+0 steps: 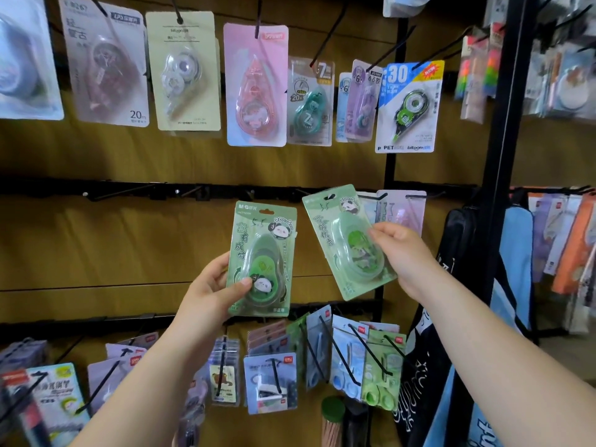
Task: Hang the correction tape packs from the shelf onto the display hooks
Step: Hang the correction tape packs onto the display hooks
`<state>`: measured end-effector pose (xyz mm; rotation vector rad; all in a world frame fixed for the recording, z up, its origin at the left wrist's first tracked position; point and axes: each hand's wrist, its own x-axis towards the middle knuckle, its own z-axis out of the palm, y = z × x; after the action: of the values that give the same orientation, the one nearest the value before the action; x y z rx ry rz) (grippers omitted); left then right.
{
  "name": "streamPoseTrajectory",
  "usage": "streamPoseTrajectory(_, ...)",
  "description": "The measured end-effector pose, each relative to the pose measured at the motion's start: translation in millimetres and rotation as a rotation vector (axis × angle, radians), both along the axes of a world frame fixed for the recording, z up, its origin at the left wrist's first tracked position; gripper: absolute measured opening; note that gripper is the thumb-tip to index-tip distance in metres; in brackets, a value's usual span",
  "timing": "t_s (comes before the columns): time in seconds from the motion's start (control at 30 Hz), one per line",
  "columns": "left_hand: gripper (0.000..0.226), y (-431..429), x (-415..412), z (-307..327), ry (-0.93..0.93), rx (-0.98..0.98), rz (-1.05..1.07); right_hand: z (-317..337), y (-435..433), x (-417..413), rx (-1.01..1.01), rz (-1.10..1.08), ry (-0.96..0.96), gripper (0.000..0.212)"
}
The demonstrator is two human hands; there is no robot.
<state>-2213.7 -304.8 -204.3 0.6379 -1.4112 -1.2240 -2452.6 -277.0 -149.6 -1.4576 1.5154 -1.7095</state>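
Thumb and fingers of the left hand grip a green pack marked "M&G" and "20m", upright below the display panel's middle rail — a panda dispenser in its blister. The right hand pinches a matching pack, tilted, just beside. Near the panel's top right edge hangs a blue pack — "30", "PET", "bitoon".

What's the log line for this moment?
left hand: holds upright green pack | right hand: pinches tilted green pack, top near middle rail | hooked: cannot tell
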Motion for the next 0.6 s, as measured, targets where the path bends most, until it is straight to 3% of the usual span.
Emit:
streamPoseTrajectory(0.3, 0.042, -9, 0, -9, -0.001, 0.032, -0.01, -9, -8, -2, -0.017, -0.004, -0.056, 0.014)
streamPoseTrajectory(0.6, 0.04, -17, 2, -13, 0.017, 0.026, -0.049, -18, -33, 8, 0.02, -0.042, -0.098, 0.028)
